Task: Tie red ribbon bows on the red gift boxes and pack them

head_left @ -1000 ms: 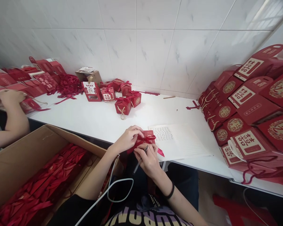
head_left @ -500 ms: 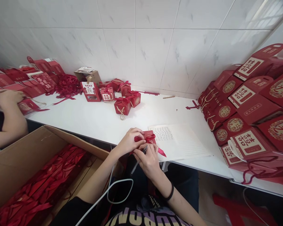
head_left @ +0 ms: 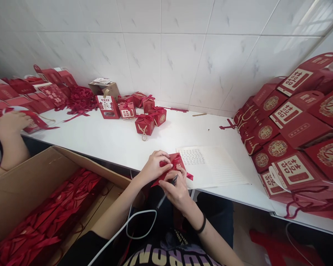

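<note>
At the table's front edge, a small red gift box lies under my hands with a red ribbon looped into a bow on top. My left hand pinches the ribbon near the knot with thumb and forefinger. My right hand has its fingers curled at the bow's lower side, and a dark pen is tucked in it, pointing down toward my lap. One ribbon tail sticks out to the right of the box. The fingertips partly hide the knot. A sheet of handwritten paper touches the box's right side.
A cardboard carton of ribboned red boxes stands at lower left. Several finished small boxes sit mid-table. Red gift boxes are stacked at right. A co-worker's hands handle a red box at far left. A white cable crosses my lap.
My hands have shifted slightly on the bow, and the right ribbon tail has drawn in a little. The co-worker's hands and red box have moved slightly.
</note>
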`<state>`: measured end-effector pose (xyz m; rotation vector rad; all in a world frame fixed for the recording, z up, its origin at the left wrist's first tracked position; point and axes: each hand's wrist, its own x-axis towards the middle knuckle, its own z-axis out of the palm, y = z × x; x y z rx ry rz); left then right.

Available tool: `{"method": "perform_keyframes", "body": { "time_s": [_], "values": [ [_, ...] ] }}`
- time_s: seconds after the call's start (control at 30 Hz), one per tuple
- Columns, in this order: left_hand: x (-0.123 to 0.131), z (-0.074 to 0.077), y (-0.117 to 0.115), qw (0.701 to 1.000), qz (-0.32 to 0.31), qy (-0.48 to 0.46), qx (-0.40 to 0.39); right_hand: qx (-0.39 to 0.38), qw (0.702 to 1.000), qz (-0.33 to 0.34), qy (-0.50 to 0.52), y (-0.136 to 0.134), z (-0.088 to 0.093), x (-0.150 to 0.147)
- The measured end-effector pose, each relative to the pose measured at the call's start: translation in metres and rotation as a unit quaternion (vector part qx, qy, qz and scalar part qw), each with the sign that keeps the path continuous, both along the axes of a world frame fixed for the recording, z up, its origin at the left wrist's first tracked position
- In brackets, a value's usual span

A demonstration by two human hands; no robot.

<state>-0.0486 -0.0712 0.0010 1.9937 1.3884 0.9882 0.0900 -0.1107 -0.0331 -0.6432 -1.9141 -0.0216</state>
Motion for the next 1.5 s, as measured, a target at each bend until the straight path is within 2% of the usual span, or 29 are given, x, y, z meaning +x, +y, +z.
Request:
{"method": "perform_keyframes", "body": {
  "time_s": [0.13,0.27,0.37,0.43,0.5,0.57,0.67,0.73,0.83,1.0,1.07,1.17,1.2,1.33,1.5],
  "values": [
    [0.001,-0.002,0.001,1.0,0.001,-0.001,-0.001,0.003,1.0,-0.002,-0.031,-0.003,-0.001,-0.003],
    [0.0,-0.003,0.002,1.0,-0.001,-0.005,-0.003,-0.011,0.999,-0.002,-0.046,-0.006,0.007,-0.007],
    [-0.001,-0.002,0.002,1.0,-0.001,-0.001,0.0,-0.03,0.999,-0.001,-0.032,-0.004,0.015,0.005],
    [-0.001,-0.001,0.0,1.0,-0.006,0.006,0.001,-0.05,0.998,-0.044,-0.007,0.0,0.018,0.022],
    [-0.001,0.001,-0.001,1.0,-0.01,0.014,-0.002,-0.112,0.986,-0.125,0.017,0.006,0.016,0.041],
    [0.0,0.003,-0.003,1.0,-0.017,0.024,-0.006,-0.243,0.956,-0.161,0.037,0.01,0.012,0.056],
    [0.001,0.006,-0.004,0.999,-0.032,0.04,-0.01,-0.434,0.892,-0.093,0.088,0.013,0.009,0.067],
    [0.002,0.007,-0.005,0.998,-0.04,0.049,-0.008,-0.48,0.866,-0.047,0.13,0.013,0.011,0.067],
    [0.002,0.009,-0.006,0.998,-0.05,0.047,0.002,-0.49,0.859,-0.013,0.147,0.011,0.016,0.067],
    [0.002,0.008,-0.008,0.998,-0.045,0.032,0.015,-0.536,0.84,0.04,0.07,0.01,0.025,0.081],
    [0.003,0.007,-0.008,0.998,-0.041,0.028,0.025,-0.532,0.845,0.008,0.057,0.013,0.029,0.087],
    [0.004,0.006,-0.007,0.998,-0.042,0.031,0.042,-0.46,0.877,-0.096,0.104,0.02,0.037,0.086],
    [0.005,0.006,-0.007,0.997,-0.044,0.034,0.047,-0.443,0.883,-0.11,0.113,0.022,0.04,0.083],
    [0.006,0.006,-0.007,0.996,-0.042,0.054,0.061,-0.462,0.881,-0.061,0.079,0.033,0.044,0.059],
    [0.006,0.005,-0.01,0.995,-0.045,0.064,0.069,-0.451,0.886,-0.08,0.075,0.042,0.036,0.043]
  ]
}}
